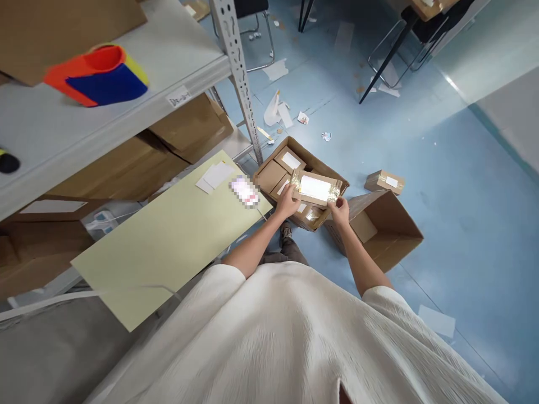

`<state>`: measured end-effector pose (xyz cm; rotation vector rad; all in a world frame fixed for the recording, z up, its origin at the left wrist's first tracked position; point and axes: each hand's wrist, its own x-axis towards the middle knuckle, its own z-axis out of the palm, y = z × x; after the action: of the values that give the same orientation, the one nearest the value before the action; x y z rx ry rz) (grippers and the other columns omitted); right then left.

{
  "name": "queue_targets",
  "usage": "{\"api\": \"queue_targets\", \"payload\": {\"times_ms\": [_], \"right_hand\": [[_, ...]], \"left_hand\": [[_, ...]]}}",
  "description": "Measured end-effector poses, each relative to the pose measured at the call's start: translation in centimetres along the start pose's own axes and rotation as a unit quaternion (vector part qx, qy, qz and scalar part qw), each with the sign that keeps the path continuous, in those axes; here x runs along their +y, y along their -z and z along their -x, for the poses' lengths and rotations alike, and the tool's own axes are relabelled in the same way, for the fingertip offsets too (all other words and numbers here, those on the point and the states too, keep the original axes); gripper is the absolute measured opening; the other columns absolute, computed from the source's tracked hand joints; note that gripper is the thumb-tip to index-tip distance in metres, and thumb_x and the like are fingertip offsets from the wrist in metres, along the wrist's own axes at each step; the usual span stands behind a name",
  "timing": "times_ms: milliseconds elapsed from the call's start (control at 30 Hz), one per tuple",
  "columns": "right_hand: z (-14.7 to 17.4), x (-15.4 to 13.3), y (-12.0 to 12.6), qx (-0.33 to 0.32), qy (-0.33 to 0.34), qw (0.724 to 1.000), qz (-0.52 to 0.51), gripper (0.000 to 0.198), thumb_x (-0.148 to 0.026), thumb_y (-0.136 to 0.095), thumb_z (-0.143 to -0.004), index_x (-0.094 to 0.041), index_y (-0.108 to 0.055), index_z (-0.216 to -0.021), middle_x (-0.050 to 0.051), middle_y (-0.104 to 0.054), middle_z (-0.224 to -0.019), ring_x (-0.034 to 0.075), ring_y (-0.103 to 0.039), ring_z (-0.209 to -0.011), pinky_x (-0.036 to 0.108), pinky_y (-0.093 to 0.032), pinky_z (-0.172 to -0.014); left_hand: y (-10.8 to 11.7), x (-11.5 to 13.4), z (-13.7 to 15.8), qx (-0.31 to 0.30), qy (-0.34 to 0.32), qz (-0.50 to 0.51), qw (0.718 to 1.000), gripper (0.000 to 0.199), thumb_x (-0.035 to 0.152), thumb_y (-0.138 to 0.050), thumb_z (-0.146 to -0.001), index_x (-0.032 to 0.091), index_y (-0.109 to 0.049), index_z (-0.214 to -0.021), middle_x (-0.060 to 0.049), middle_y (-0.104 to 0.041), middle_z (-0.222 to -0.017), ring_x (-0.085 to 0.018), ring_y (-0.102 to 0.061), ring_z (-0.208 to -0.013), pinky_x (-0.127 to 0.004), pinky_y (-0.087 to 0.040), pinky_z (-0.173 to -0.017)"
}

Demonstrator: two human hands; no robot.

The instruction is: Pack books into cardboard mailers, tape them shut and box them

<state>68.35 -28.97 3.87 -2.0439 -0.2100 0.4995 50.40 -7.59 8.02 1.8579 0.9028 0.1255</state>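
Observation:
A small cardboard box with a white label and shiny tape at its ends is held up between both hands. My left hand is closed on its left end, and my right hand pinches its lower right corner. Beneath it on the floor stands a large open carton with several small labelled boxes inside, partly hidden by the held one. Another open carton is tilted on the floor, close to my right hand, with a cardboard piece showing inside.
A pale yellow board at left bears white slips and a blurred phone. A metal shelf holds cartons and an orange and blue holder. A small taped box and paper scraps lie on the blue floor.

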Motion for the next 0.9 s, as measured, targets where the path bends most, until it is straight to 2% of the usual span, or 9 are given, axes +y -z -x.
{"api": "queue_targets", "payload": {"times_ms": [100,233,333,433,533,600,700,800,900], "right_hand": [[-3.7,0.9,0.3,-0.037,-0.004,0.998,-0.042,0.090,-0.066,-0.091,-0.074,-0.024,-0.061,-0.147,0.020,-0.073,-0.152,0.038,-0.070,-0.141,0.057,-0.056,-0.126],[-8.6,2.5,-0.4,-0.091,-0.015,0.994,-0.063,0.115,-0.070,-0.093,-0.076,-0.027,-0.047,-0.171,0.021,-0.063,-0.168,0.037,-0.066,-0.149,0.054,-0.057,-0.127],[-11.7,4.3,-1.7,-0.073,-0.026,0.997,-0.029,0.112,-0.072,-0.088,-0.078,-0.029,-0.048,-0.174,0.017,-0.066,-0.164,0.035,-0.067,-0.145,0.056,-0.059,-0.123],[-13.8,6.1,-3.3,-0.034,-0.057,0.998,0.008,0.094,-0.075,-0.079,-0.083,-0.026,-0.061,-0.162,0.016,-0.076,-0.147,0.035,-0.073,-0.131,0.058,-0.063,-0.114],[-15.0,7.5,-4.5,-0.011,-0.091,0.995,0.044,0.073,-0.077,-0.075,-0.086,-0.022,-0.075,-0.134,0.016,-0.083,-0.125,0.036,-0.075,-0.117,0.054,-0.065,-0.105],[-15.9,8.3,-5.0,-0.004,-0.109,0.991,0.071,0.064,-0.078,-0.074,-0.088,-0.021,-0.078,-0.117,0.015,-0.085,-0.114,0.036,-0.075,-0.113,0.051,-0.064,-0.102],[-17.9,10.1,-5.7,0.000,-0.133,0.985,0.110,0.058,-0.078,-0.070,-0.092,-0.022,-0.078,-0.106,0.014,-0.085,-0.107,0.038,-0.075,-0.113,0.052,-0.063,-0.106],[-20.4,12.6,-6.4,0.000,-0.145,0.982,0.121,0.057,-0.074,-0.065,-0.097,-0.022,-0.080,-0.114,0.016,-0.085,-0.114,0.041,-0.076,-0.120,0.056,-0.062,-0.113],[-21.8,15.0,-7.1,-0.044,-0.102,0.989,0.102,0.071,-0.066,-0.072,-0.096,-0.021,-0.071,-0.151,0.018,-0.080,-0.140,0.039,-0.074,-0.135,0.057,-0.061,-0.119]], "left_hand": [[-1.8,-0.1,-5.2,-0.009,-0.013,0.034,0.999,0.095,0.006,-0.073,-0.085,0.025,-0.054,-0.176,-0.014,-0.046,-0.187,-0.038,-0.035,-0.180,-0.058,-0.030,-0.150],[-4.3,-1.2,-13.0,-0.026,-0.042,0.099,0.994,0.101,0.009,-0.076,-0.087,0.029,-0.045,-0.181,-0.013,-0.046,-0.188,-0.037,-0.036,-0.180,-0.060,-0.027,-0.150],[-6.5,-2.8,-18.0,-0.028,-0.048,0.140,0.989,0.107,0.012,-0.080,-0.086,0.030,-0.040,-0.183,-0.013,-0.048,-0.187,-0.038,-0.042,-0.177,-0.061,-0.030,-0.149],[-8.6,-4.7,-21.5,-0.026,-0.033,0.155,0.987,0.106,0.013,-0.082,-0.086,0.027,-0.039,-0.181,-0.016,-0.052,-0.184,-0.037,-0.047,-0.173,-0.059,-0.035,-0.147],[-10.3,-6.6,-23.6,-0.027,-0.022,0.146,0.989,0.102,0.018,-0.082,-0.088,0.027,-0.040,-0.180,-0.014,-0.054,-0.181,-0.037,-0.047,-0.173,-0.059,-0.033,-0.148],[-11.1,-7.8,-24.6,-0.039,-0.025,0.136,0.990,0.104,0.021,-0.083,-0.089,0.030,-0.038,-0.182,-0.012,-0.051,-0.184,-0.038,-0.043,-0.175,-0.060,-0.028,-0.150],[-12.2,-9.5,-25.3,-0.073,-0.010,0.083,0.994,0.113,0.023,-0.084,-0.089,0.034,-0.030,-0.188,-0.011,-0.041,-0.191,-0.042,-0.031,-0.181,-0.067,-0.020,-0.151],[-13.4,-10.8,-25.1,-0.105,0.039,-0.016,0.994,0.119,0.026,-0.082,-0.091,0.033,-0.020,-0.192,-0.012,-0.026,-0.198,-0.048,-0.014,-0.185,-0.077,-0.014,-0.147],[-14.7,-11.3,-24.0,-0.122,0.043,-0.073,0.989,0.118,0.029,-0.080,-0.094,0.031,-0.016,-0.193,-0.012,-0.011,-0.202,-0.048,0.001,-0.186,-0.081,-0.005,-0.146]]}}
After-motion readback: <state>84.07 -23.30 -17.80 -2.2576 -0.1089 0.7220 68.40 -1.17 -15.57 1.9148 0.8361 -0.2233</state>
